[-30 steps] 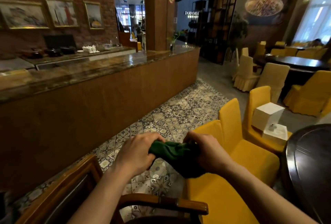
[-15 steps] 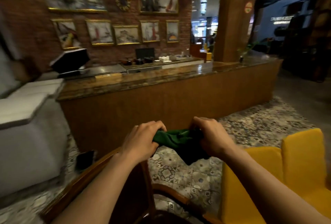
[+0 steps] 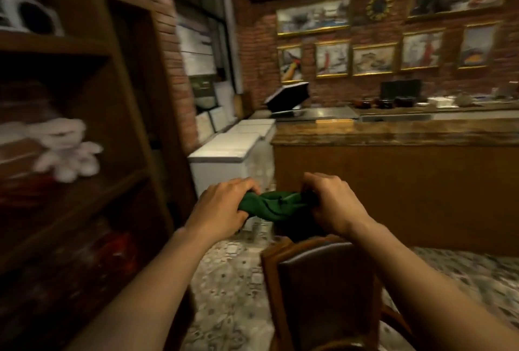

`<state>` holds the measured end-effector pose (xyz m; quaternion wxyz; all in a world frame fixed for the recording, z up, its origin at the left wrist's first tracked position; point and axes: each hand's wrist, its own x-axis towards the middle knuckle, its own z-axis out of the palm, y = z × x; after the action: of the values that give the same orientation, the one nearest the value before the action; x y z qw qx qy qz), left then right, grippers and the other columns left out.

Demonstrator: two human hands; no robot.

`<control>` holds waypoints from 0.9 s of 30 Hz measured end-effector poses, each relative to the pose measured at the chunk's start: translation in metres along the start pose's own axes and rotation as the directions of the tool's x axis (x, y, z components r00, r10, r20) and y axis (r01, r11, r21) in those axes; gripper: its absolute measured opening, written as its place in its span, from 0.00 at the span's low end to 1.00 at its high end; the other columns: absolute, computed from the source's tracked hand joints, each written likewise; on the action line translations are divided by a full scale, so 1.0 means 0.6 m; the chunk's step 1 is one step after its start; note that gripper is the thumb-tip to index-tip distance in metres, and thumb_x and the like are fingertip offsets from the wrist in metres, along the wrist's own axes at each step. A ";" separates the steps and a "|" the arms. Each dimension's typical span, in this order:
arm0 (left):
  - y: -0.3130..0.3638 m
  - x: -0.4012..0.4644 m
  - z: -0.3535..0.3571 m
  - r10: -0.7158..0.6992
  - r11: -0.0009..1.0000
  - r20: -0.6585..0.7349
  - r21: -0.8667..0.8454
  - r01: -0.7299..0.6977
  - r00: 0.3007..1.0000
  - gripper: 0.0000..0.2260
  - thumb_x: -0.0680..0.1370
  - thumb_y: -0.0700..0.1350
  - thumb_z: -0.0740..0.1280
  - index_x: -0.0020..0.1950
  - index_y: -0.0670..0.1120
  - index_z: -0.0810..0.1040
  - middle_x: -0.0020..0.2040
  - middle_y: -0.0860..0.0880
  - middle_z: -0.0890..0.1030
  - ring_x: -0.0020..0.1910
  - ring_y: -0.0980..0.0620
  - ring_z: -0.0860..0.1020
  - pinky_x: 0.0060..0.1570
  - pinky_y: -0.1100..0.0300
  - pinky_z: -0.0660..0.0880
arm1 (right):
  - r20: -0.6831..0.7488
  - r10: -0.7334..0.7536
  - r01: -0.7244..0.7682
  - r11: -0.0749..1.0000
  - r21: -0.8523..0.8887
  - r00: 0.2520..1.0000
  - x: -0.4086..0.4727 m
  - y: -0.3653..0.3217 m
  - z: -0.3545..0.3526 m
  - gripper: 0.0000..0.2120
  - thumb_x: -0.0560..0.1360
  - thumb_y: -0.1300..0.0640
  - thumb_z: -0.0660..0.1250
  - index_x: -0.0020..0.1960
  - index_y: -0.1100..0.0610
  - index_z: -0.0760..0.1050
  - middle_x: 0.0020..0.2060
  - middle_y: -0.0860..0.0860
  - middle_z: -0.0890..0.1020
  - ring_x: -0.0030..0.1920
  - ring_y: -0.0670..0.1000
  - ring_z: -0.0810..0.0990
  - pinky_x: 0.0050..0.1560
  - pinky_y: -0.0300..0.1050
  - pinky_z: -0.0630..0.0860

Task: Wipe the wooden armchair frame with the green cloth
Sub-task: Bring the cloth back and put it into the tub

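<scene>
The green cloth [image 3: 276, 205] is bunched and stretched between both hands at the middle of the view. My left hand [image 3: 222, 207] grips its left end and my right hand [image 3: 332, 203] grips its right end. Directly below the hands stands the wooden armchair [image 3: 271, 274], its brown frame around a dark leather back panel. The cloth hangs just above the chair's top rail; whether it touches the wood I cannot tell. The chair's seat and arms are mostly hidden by my forearms.
A tall wooden shelf unit [image 3: 123, 126] with a white plush toy [image 3: 67, 148] fills the left. White chest freezers [image 3: 227, 151] stand ahead left, a long wooden counter [image 3: 393, 170] ahead right. Patterned tile floor [image 3: 230, 294] lies around the chair.
The view has swung left: the yellow chairs left the frame and the shelf unit and freezers came in. Both hands keep hold of the cloth, now above the chair's back.
</scene>
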<state>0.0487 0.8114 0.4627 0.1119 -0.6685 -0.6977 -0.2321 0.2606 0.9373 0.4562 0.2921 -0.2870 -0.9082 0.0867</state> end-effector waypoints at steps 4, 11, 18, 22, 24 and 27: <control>-0.125 -0.155 -0.134 -0.160 0.979 -0.100 0.114 0.171 0.982 0.20 0.69 0.40 0.73 0.53 0.59 0.74 0.52 0.59 0.82 0.51 0.48 0.82 0.43 0.53 0.74 | 0.038 -0.190 0.186 0.979 0.087 0.981 0.062 -0.203 0.077 0.16 0.70 0.65 0.71 0.50 0.47 0.74 0.51 0.50 0.82 0.49 0.56 0.81 0.47 0.56 0.81; -0.262 -0.495 -0.370 -0.425 0.849 -0.218 0.240 0.470 0.879 0.21 0.70 0.40 0.75 0.53 0.61 0.73 0.51 0.59 0.80 0.50 0.50 0.81 0.46 0.49 0.76 | 0.116 -0.480 0.444 0.863 0.242 0.870 0.065 -0.605 0.195 0.16 0.65 0.65 0.67 0.50 0.51 0.75 0.49 0.54 0.82 0.51 0.63 0.81 0.48 0.58 0.78; -0.312 -0.847 -0.546 -0.618 0.659 -0.332 0.277 0.700 0.713 0.20 0.71 0.38 0.74 0.56 0.57 0.76 0.56 0.55 0.82 0.55 0.47 0.81 0.48 0.51 0.75 | 0.156 -0.698 0.598 0.690 0.408 0.699 -0.034 -0.971 0.298 0.18 0.65 0.64 0.68 0.49 0.47 0.73 0.51 0.49 0.81 0.52 0.61 0.80 0.49 0.57 0.78; -0.305 -1.020 -0.614 -0.717 0.529 -0.376 0.255 0.810 0.587 0.18 0.70 0.38 0.74 0.54 0.57 0.76 0.55 0.54 0.82 0.53 0.47 0.80 0.47 0.49 0.76 | 0.156 -0.786 0.631 0.582 0.513 0.598 -0.116 -1.135 0.346 0.17 0.66 0.66 0.68 0.48 0.47 0.73 0.50 0.49 0.81 0.52 0.60 0.80 0.48 0.56 0.78; -0.296 -1.088 -0.633 -0.742 0.473 -0.394 0.266 0.840 0.543 0.17 0.70 0.39 0.73 0.54 0.56 0.77 0.55 0.53 0.83 0.53 0.46 0.81 0.44 0.51 0.75 | 0.157 -0.815 0.636 0.542 0.550 0.559 -0.154 -1.193 0.367 0.17 0.65 0.65 0.68 0.48 0.48 0.73 0.51 0.50 0.81 0.52 0.60 0.80 0.49 0.56 0.78; -0.280 -1.173 -0.647 -0.779 0.382 -0.414 0.281 0.880 0.471 0.19 0.69 0.40 0.73 0.56 0.56 0.77 0.56 0.52 0.83 0.54 0.43 0.81 0.45 0.50 0.76 | 0.164 -0.857 0.650 0.483 0.587 0.488 -0.207 -1.260 0.398 0.16 0.66 0.64 0.69 0.49 0.48 0.73 0.52 0.51 0.81 0.53 0.61 0.80 0.50 0.56 0.78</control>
<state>-0.1196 0.0077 0.4419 0.2079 -0.1488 -0.9543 -0.1548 -0.1511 0.2482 0.4480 0.1442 0.2600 -0.9306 0.2135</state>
